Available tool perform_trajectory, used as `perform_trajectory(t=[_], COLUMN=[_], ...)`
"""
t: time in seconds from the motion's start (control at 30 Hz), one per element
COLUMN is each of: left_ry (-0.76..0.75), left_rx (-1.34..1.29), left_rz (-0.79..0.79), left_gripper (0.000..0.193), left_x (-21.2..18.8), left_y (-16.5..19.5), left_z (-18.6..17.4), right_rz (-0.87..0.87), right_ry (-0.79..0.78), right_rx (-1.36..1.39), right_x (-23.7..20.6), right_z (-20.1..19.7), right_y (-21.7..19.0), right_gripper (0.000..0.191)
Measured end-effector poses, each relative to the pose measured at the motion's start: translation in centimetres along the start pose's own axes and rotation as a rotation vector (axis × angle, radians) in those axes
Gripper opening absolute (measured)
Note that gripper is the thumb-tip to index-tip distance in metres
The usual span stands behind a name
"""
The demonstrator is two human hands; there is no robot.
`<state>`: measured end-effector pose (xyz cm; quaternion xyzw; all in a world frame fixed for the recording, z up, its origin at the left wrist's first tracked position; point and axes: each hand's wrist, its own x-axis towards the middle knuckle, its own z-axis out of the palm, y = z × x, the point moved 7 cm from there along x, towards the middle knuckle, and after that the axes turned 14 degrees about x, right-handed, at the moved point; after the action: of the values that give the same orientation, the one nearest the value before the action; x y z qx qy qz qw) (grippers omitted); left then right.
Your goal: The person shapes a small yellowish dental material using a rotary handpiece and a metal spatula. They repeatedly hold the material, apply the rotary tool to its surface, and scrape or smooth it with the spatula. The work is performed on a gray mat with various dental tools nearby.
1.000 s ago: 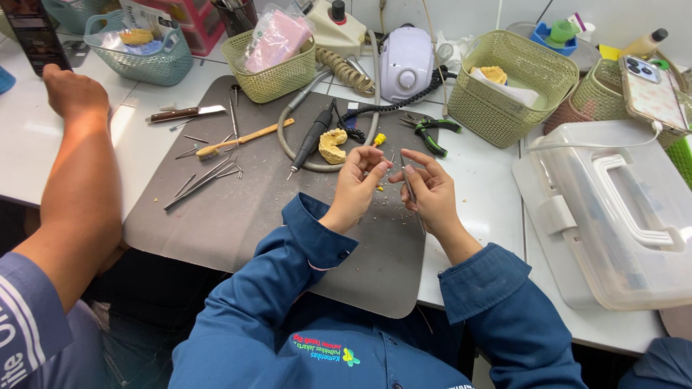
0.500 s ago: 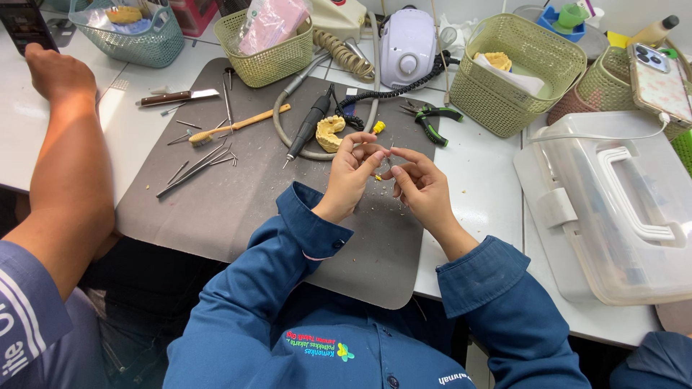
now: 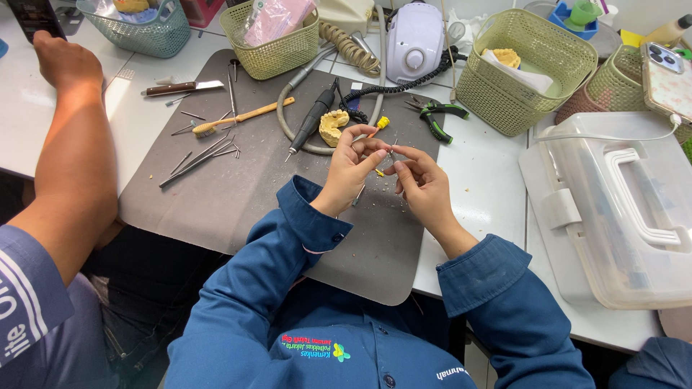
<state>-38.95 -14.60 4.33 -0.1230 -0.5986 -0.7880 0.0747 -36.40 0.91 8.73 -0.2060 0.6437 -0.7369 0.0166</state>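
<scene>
Bright, even light from overhead; shadows are soft and short. The white counter (image 3: 497, 180) right of the grip glares mildly. Focus is sharp throughout, with straight lines bowing slightly toward the edges.

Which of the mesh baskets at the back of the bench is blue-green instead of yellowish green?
The blue-green basket at the far left, beyond the co-worker's arm. The basket with the pink bag and the basket right of the white machine are both yellowish green.

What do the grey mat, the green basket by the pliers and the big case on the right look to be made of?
Grey mat: looks like matte rubber or soft plastic, dull and dusted with crumbs. Green basket: moulded plastic, going by its regular lattice walls. Case: translucent hard plastic, cloudy, with a white handle.
</scene>
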Motion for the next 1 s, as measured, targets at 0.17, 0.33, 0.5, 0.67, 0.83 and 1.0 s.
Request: perform_trajectory(t=[0.17,0.33,0.5,0.67,0.83,1.0], left_ry=[0.025,0.029,0.016,0.011,0.018,0.019], left_rx=[0.018,0.034,0.059,0.050,0.064,0.055], left_rz=[0.012,0.009,0.020,0.023,0.025,0.022], left_gripper=[0.044,0.043,0.042,0.041,0.041,0.041], left_x=[0.10,-0.07,-0.31,-0.31,-0.31,-0.28], left_y=[-0.09,0.20,0.38,0.29,0.32,0.21], left_z=[-0.21,-0.28,-0.23,-0.11,-0.06,-0.08], right_rz=[0.010,0.014,0.010,0.029,0.026,0.023], right_ry=[-0.011,-0.019,-0.031,-0.024,-0.028,-0.024], right_rx=[-0.009,-0.030,-0.016,-0.009,-0.013,0.003], right_x=[-0.08,-0.17,-0.22,-0.25,-0.24,-0.23], right_z=[0.18,0.27,0.27,0.12,0.20,0.15], right_y=[0.16,0.25,0.41,0.52,0.37,0.36], right_gripper=[0.031,0.032,0.032,0.031,0.032,0.031])
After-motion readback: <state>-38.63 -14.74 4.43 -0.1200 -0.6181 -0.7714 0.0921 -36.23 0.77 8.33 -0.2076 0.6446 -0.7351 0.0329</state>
